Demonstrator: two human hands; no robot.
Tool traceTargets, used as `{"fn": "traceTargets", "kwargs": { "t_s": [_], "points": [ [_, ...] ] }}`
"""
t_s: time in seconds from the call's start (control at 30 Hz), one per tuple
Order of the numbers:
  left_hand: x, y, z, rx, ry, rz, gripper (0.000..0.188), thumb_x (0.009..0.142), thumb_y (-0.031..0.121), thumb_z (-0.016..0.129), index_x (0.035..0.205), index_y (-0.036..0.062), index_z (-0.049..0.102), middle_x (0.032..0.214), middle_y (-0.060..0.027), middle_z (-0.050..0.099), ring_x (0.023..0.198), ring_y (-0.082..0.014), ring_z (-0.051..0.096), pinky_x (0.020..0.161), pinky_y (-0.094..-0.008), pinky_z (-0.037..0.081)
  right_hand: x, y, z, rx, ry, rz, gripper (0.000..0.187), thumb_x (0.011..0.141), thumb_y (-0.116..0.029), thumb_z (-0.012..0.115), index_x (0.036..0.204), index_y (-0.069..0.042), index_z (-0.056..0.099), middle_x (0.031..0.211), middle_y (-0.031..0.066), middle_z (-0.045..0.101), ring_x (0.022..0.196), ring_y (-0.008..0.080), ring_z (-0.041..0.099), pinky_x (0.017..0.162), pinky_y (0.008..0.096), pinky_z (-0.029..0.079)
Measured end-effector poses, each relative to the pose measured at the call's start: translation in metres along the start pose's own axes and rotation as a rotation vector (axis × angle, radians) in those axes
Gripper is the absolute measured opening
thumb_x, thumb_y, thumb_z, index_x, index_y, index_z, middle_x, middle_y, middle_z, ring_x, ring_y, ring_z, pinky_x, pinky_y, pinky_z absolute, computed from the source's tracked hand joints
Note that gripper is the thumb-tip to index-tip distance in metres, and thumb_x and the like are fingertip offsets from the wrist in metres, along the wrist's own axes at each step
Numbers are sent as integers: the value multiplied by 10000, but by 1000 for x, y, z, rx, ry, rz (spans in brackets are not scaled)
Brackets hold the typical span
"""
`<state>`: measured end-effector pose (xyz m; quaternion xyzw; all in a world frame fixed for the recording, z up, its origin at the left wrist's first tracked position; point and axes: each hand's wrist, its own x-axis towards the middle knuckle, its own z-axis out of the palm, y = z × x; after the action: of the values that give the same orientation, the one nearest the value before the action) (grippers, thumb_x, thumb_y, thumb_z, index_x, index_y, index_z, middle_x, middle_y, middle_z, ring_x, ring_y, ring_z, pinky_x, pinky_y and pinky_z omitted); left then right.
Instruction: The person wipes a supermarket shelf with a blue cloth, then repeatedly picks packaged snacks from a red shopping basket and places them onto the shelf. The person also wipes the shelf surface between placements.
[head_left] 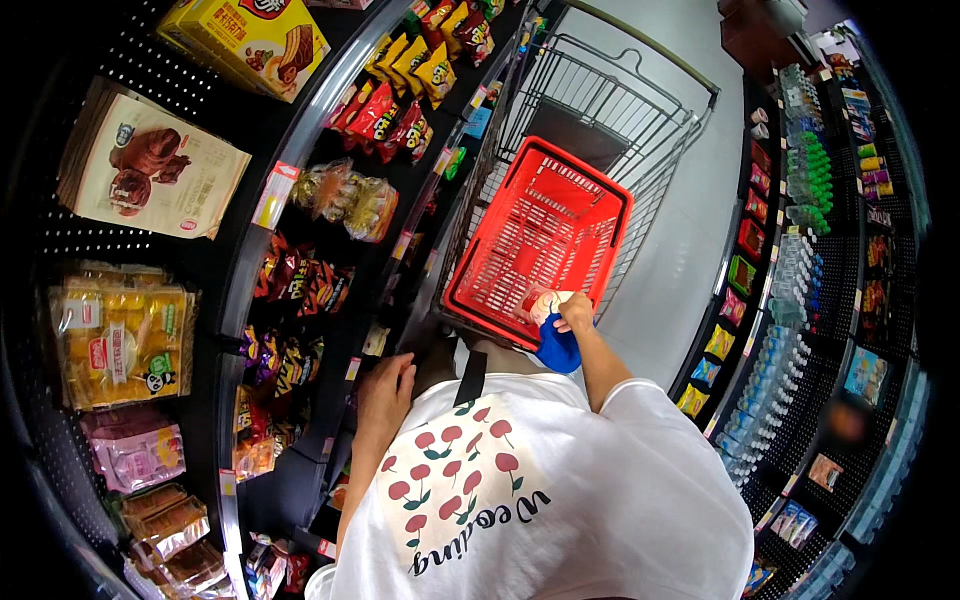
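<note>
My right hand [575,312] is closed on a blue cloth item [560,346] at the near right corner of a red plastic basket [618,215]. A pale piece with a pinkish printed picture [545,302] shows beside its fingers; whether it belongs to the cloth is unclear. The basket sits in a grey wire shopping cart [668,125], and only its slotted bottom and walls show inside. Low on the left, my left hand [388,392] hangs beside the snack shelf, fingers loosely stretched and nothing in them.
Dark shelves on the left carry bagged snacks [375,120], packaged bread [125,340] and a yellow box [245,42]. Across the pale aisle floor [650,310], the right shelf holds bottled water [765,390], green bottles [810,170] and small colourful packs [720,342].
</note>
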<state>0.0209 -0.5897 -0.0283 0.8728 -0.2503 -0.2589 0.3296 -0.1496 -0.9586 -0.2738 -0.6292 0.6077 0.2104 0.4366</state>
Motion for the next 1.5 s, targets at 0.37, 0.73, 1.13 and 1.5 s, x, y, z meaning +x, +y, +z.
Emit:
{"fn": "traceTargets", "kwargs": {
  "t_s": [0.37, 0.73, 1.13, 1.5],
  "points": [
    [-5, 1, 3, -35, -11, -68, 221, 971, 126, 636, 1163, 19, 664, 1023, -189, 707, 942, -365, 684, 802, -421, 535, 35, -16, 34, -152, 20, -202, 312, 895, -175, 552, 814, 79, 713, 685, 204, 719, 574, 262, 730, 518, 363, 596],
    [-14, -9, -2, -45, -2, -60, 294, 1002, 160, 615, 1259, 18, 628, 1095, -193, 707, 989, -345, 693, 828, -385, 534, -59, -102, -15, -498, 188, -846, 187, 907, -187, 634, 1016, -36, 641, 1022, 233, 692, 1005, 422, 662, 837, 527, 533],
    [-5, 14, -25, -231, 87, -38, 794, 821, 261, 835, 1486, 77, 443, 1329, -167, 630, 1158, -294, 660, 966, -388, 534, -276, -230, -94, -386, 76, -1439, 111, 861, -16, 670, 932, -31, 586, 921, 125, 570, 947, 339, 572, 791, 441, 485],
    [-42, 14, -91, -153, 393, 147, 1035, 672, 369, 922, 1522, 91, 402, 1459, -174, 512, 1321, -372, 505, 1119, -463, 394, -423, -302, -31, -233, -516, -1772, 99, 838, 25, 713, 891, 8, 631, 912, 112, 655, 874, 282, 620, 793, 370, 491]
  ]
}}
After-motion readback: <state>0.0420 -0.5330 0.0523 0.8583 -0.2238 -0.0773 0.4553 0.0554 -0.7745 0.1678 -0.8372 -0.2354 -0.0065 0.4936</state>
